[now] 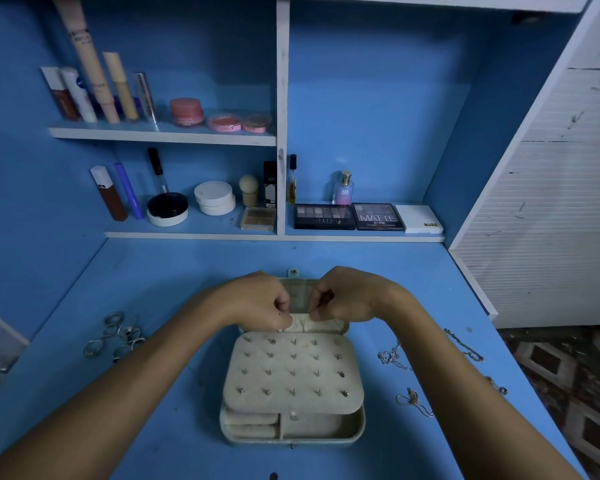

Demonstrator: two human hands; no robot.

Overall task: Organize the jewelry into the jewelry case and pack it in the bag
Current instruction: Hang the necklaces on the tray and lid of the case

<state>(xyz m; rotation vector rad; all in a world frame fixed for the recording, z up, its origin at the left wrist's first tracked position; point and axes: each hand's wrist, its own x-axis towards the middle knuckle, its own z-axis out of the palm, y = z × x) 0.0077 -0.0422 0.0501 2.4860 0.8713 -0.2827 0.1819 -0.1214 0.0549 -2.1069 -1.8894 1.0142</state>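
An open pale jewelry case (355, 429) lies on the blue desk in front of me. Its earring panel (293, 372), studded with several earrings, lies flat over the lower tray. Both hands work at the lid's fabric pocket (300, 323) at the far side. My left hand (257, 301) pinches the pocket's edge from the left, and my right hand (343, 297) pinches it from the right. Several silver rings (116, 336) are heaped on the desk to the left. Thin chains (413, 398) and necklaces (465, 348) lie on the desk to the right. No bag is in view.
Two shelves at the back carry cosmetics: tubes (94, 81), pink jars (186, 111), compacts (214, 197), a perfume bottle (343, 188) and eyeshadow palettes (324, 217). A white slatted panel (551, 202) stands on the right. The desk's right edge drops to patterned floor (575, 393).
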